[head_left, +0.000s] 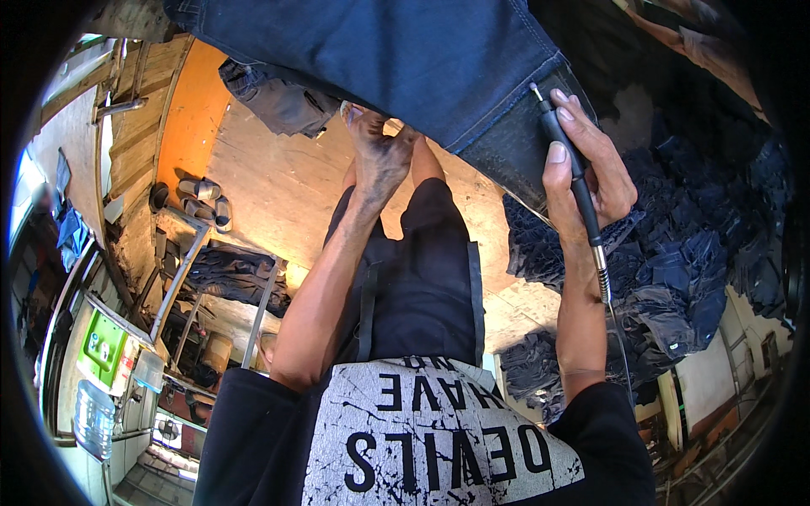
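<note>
Dark blue denim jeans (pixel 380 63), with stitched seams along one edge, stretch across the top over my legs. In my right hand (pixel 591 169) is a black pen-shaped rotary grinder (pixel 572 148), a metal spring and thin cable trailing from its back end. Its small tip points at the denim beside the seam; whether it touches I cannot tell. My left hand (pixel 380 152) is closed at the lower edge of the denim, its fingers partly hidden by the cloth. A dark flap of fabric (pixel 515 160) lies beneath the seam, beside my right hand.
Heaped dark denim garments (pixel 650 244) lie at the right. A grey-black folded garment (pixel 283 97) rests on the wooden floor (pixel 261 169). Sandals (pixel 201 198) and a metal-framed rack (pixel 180 282) with dark clothes are at left, near a clear water bottle (pixel 94 420) and green tray (pixel 103 347).
</note>
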`<control>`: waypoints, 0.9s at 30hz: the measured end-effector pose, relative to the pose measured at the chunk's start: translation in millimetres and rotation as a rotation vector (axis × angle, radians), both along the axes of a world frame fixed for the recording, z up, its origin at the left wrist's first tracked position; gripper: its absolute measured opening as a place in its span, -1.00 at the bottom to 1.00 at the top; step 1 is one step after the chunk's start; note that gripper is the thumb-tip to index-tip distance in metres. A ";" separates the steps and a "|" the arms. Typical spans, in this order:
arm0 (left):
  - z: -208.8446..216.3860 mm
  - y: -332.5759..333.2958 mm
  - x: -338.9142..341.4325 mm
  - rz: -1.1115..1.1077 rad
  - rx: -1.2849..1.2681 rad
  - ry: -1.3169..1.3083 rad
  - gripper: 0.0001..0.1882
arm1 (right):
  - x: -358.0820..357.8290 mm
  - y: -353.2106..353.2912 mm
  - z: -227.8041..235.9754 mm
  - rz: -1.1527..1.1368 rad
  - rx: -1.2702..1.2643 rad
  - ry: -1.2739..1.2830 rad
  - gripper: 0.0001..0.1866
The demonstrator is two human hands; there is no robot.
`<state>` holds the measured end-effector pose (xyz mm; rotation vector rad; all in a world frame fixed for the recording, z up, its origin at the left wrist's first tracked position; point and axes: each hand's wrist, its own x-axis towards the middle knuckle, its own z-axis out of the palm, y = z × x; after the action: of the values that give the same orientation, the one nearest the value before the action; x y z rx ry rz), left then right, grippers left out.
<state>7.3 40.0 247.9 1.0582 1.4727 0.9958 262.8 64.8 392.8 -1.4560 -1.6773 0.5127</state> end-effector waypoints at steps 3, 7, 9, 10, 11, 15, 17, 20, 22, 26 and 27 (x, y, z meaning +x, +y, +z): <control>3.9 1.4 0.5 -0.015 0.093 -0.129 -0.83 | 0.3 -0.3 -1.6 -0.020 -0.002 -0.013 -0.66; 12.8 3.8 1.9 -0.034 0.119 -0.078 -0.82 | 0.9 -0.8 -3.2 -0.056 -0.001 -0.026 -0.65; 15.1 4.9 3.0 -0.025 0.123 -0.120 -0.81 | 0.9 -1.5 -2.9 -0.071 -0.011 -0.066 -0.65; 15.2 5.7 3.2 -0.024 0.122 -0.095 -0.83 | 1.0 -0.8 -3.5 -0.064 0.000 -0.052 -0.66; 14.8 6.3 3.2 -0.025 0.133 -0.073 -0.84 | 0.9 0.1 -4.1 -0.057 0.011 -0.037 -0.66; 12.1 5.1 1.2 -0.023 0.064 -0.092 -0.90 | 0.1 1.3 -3.1 -0.009 0.022 0.021 -0.67; 11.6 3.8 0.2 -0.033 0.035 -0.061 -0.93 | -0.4 0.4 -1.0 0.009 0.019 0.016 -0.68; 13.3 2.2 1.5 -0.019 0.000 -0.081 -0.94 | -0.8 -0.6 1.7 0.039 0.016 0.000 -0.68; 15.4 2.9 3.9 0.011 0.013 -0.103 -0.93 | -1.4 -0.9 2.5 0.065 0.016 0.005 -0.67; 20.3 6.6 9.1 0.016 0.056 -0.099 -0.87 | -2.3 -2.2 3.9 0.126 -0.001 0.009 -0.66; 21.5 7.4 10.2 0.019 0.066 -0.111 -0.85 | -2.3 -2.7 4.5 0.140 -0.005 -0.001 -0.66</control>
<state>17.5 47.4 269.4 1.0207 1.3701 1.1058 260.4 62.1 397.3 -1.3486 -1.7884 0.5930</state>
